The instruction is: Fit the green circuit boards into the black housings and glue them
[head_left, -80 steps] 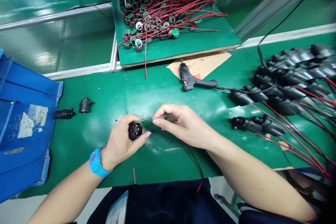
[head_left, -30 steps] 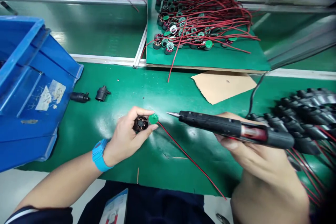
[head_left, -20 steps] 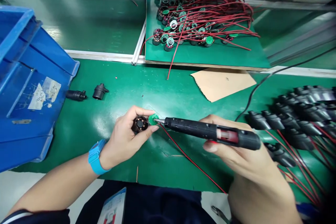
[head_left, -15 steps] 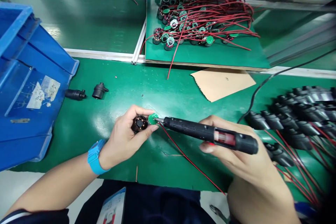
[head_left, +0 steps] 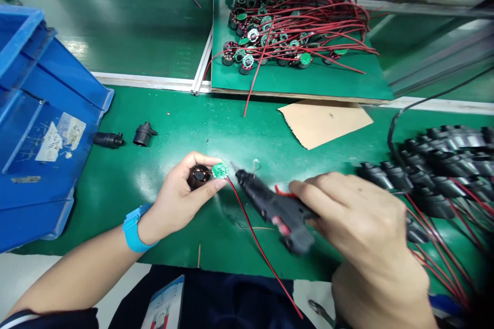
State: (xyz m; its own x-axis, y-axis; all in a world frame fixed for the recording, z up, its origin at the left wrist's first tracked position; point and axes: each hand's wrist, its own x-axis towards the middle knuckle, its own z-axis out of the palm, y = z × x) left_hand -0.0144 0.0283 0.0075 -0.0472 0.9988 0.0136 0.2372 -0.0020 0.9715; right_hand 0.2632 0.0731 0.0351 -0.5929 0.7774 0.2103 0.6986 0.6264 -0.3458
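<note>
My left hand (head_left: 179,193) is closed around a small motor coil (head_left: 199,177) with dark sides and copper windings. Its round green circuit board (head_left: 219,170) sticks out beside it between thumb and forefinger. A red wire (head_left: 250,226) and a dark one run down from the board over the table's front edge. My right hand (head_left: 358,216) grips a black glue gun (head_left: 276,205), blurred by motion, whose nozzle is a little right of the board and apart from it. A thin pale strand shows near the nozzle.
A raised green board (head_left: 301,82) carries several motor coils with red wires (head_left: 309,25). Cardboard (head_left: 326,121) lies below it. Black pump housings (head_left: 443,164) crowd the right, with a black cable (head_left: 393,123) nearby. Left are a blue bin (head_left: 73,175) and two black parts (head_left: 143,134).
The glue gun's nozzle has come away from the circuit board, and my right hand has turned over with the gun tilting. My left hand has shifted slightly left, with the board's face more visible.
</note>
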